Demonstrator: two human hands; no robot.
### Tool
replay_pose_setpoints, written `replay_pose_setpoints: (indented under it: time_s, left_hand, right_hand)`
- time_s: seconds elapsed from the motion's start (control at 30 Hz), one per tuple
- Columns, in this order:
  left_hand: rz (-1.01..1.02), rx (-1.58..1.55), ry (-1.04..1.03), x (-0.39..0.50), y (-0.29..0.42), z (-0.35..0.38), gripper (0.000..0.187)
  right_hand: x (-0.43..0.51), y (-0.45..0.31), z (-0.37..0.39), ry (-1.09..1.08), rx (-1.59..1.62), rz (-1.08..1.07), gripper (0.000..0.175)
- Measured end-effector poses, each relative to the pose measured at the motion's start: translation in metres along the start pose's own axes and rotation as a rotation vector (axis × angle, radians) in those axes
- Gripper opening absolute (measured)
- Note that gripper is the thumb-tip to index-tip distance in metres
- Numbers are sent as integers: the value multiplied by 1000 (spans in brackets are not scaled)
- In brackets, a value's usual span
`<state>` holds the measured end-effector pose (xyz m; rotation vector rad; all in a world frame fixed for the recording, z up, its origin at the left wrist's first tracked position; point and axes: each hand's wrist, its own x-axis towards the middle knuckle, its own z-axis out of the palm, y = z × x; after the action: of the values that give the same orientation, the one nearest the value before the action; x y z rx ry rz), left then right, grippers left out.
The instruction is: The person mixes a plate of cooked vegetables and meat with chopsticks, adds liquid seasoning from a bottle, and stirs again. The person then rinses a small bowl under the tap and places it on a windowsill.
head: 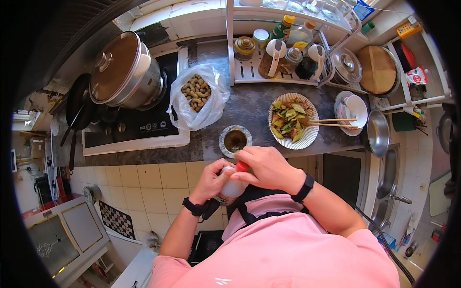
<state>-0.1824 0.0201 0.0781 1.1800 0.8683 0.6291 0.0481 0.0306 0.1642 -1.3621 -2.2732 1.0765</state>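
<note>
My left hand grips a whitish plastic bottle near its top, in front of the counter's edge. With its fingers closed on the bottle's red cap, my right hand is at the bottle's neck. Whether the cap is loose from the neck I cannot tell. Just beyond my hands a speckled stone mortar stands on the counter, with dark brown stuff inside. A ribbed plate of cooked green vegetables and meat lies to the right, chopsticks resting across its rim.
An open plastic bag of peanuts sits left of the mortar. Farther left, a large lidded steel pot stands on the black hob. A white rack holds jars and bottles behind. Bowls and a sink are at the right.
</note>
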Motion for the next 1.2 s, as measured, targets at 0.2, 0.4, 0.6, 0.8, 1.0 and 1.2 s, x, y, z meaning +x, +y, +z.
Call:
replay_pose_setpoints:
  time_s: [0.2, 0.4, 0.6, 0.8, 1.0, 1.2]
  left_hand:
    - [-81, -57, 47, -4, -4, -2, 21]
    - [-113, -72, 96, -7, -7, 1, 24]
    - [-180, -263, 151, -7, -15, 0, 28]
    - [-331, -452, 177, -3, -17, 0, 28]
    - [-416, -423, 215, 1, -18, 3, 31]
    - [-512, -455, 217, 2, -21, 4, 29]
  right_hand:
    - [6, 7, 3, 159, 52, -189, 23]
    - [18, 11, 7, 206, 54, -198, 12]
    - [6, 37, -4, 516, 298, 189, 19]
    - [-24, 45, 11, 231, 274, 293, 22]
    - [-28, 39, 27, -66, 304, 243, 30]
    - [-29, 38, 31, -82, 310, 226, 33]
